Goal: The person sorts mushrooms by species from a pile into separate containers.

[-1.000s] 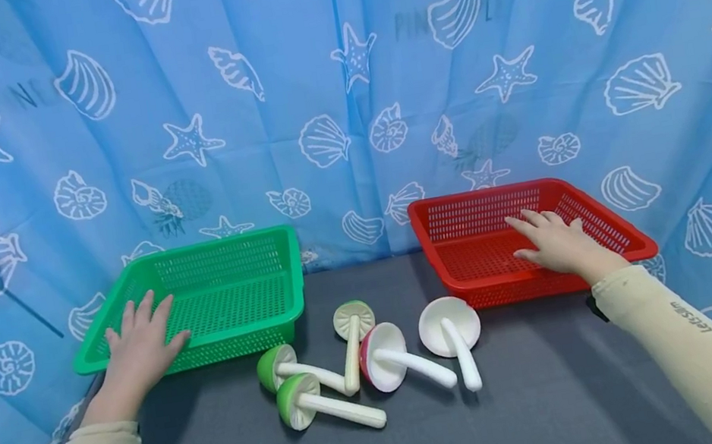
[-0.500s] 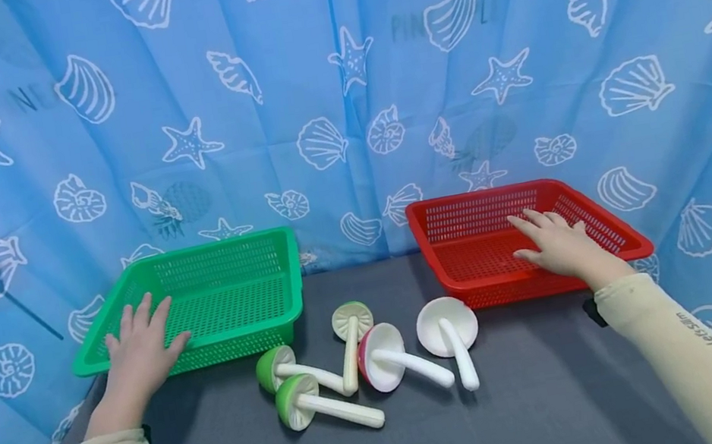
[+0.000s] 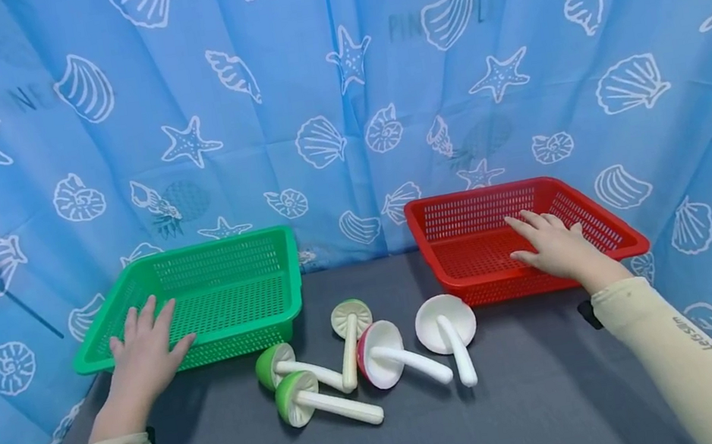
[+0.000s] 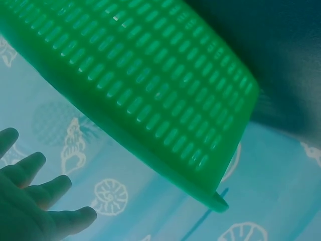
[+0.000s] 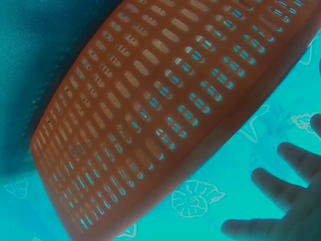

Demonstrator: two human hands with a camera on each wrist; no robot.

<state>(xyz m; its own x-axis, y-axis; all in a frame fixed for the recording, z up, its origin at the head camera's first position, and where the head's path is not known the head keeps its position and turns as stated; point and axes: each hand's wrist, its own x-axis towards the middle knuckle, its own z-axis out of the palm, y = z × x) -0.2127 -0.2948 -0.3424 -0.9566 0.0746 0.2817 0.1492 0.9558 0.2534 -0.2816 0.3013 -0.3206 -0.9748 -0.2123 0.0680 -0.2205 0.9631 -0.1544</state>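
Observation:
My left hand (image 3: 144, 357) hovers over the near left corner of a green basket (image 3: 291, 278), its fingers spread and holding nothing. In the left wrist view those fingers (image 4: 50, 193) stand apart from the basket's wall. On the other side my right hand (image 3: 553, 245) is above the front rim of a red basket (image 3: 434, 260), also spread and without anything in it. Between the baskets lie several toy mushrooms: green-capped ones (image 3: 288, 401), a red-capped one (image 3: 383, 356), and one whose white underside (image 3: 437, 326) faces up.
Dark grey cloth (image 3: 423, 442) covers the table. A blue curtain (image 3: 284, 110) printed with shells and starfish hangs right behind both baskets. The mushrooms lie in front of the gap between the baskets, with some stems touching or crossing.
The head view has shifted slightly, so the right side appears a little further left. Both hands keep their places over the baskets, and the mushrooms have not moved.

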